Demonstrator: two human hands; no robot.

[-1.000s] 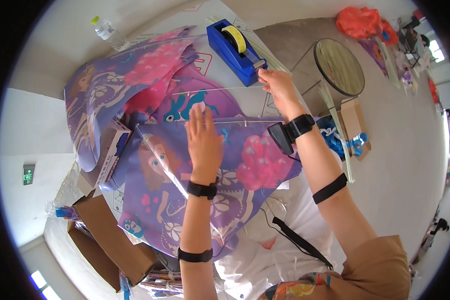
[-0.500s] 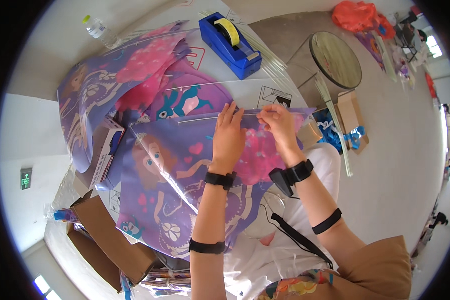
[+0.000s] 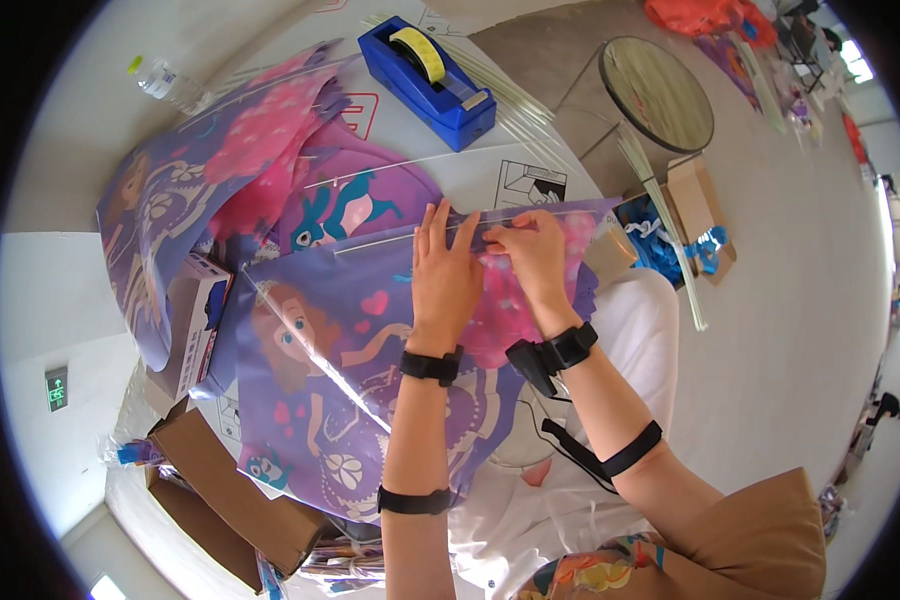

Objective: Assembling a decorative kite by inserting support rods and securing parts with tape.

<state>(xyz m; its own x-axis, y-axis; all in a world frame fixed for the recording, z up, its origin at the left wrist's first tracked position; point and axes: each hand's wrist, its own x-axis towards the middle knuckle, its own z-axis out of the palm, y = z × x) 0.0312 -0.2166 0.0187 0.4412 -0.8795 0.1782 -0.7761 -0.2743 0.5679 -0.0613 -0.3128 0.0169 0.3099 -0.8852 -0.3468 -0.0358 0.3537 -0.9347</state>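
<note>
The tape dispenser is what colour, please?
The tape dispenser is blue, best seen in the head view.

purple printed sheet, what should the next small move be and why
Probably press the right hand down along the upper edge of the purple printed sheet: its fingertips gather there near the thin white rod, and the left hand, fingers spread beside it, seems to steady the sheet.

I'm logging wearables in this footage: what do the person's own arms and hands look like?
The left hand and right hand are ungloved. There is a black left wristband and a black right wristband, the right one with a chunky black box. Higher up are a black left strap and right strap, then a brown right sleeve.
</note>
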